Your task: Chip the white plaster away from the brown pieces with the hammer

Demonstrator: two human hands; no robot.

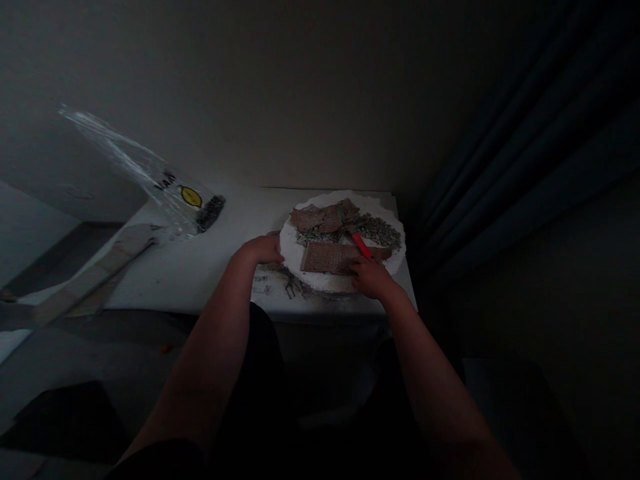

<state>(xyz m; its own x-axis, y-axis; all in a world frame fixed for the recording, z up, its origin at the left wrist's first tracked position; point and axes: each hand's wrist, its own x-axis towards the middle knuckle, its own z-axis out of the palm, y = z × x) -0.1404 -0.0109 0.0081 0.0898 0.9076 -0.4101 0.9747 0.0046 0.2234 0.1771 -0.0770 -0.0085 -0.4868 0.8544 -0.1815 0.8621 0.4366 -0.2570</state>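
Observation:
A white round base with a scalloped rim (291, 259) rests on the table. My left hand (264, 249) grips its left edge, the fingertips partly hidden. On the base lies a brown perforated strip (327, 258), and my right hand (373, 277) has its fingers bent on the strip's near right part. A red-handled tool (362, 245) slants just above that hand; whether the hand touches it I cannot tell. Behind it are a second brown perforated piece (320, 219), bent and uneven, and a heap of small grey stones (379, 230).
A clear plastic bag (175, 193) with a yellow label and dark contents stands on the white table (225, 213) at the left. Dark twiggy bits (293, 285) lie near the front edge. A dark curtain (525, 167) hangs at the right. The light is dim.

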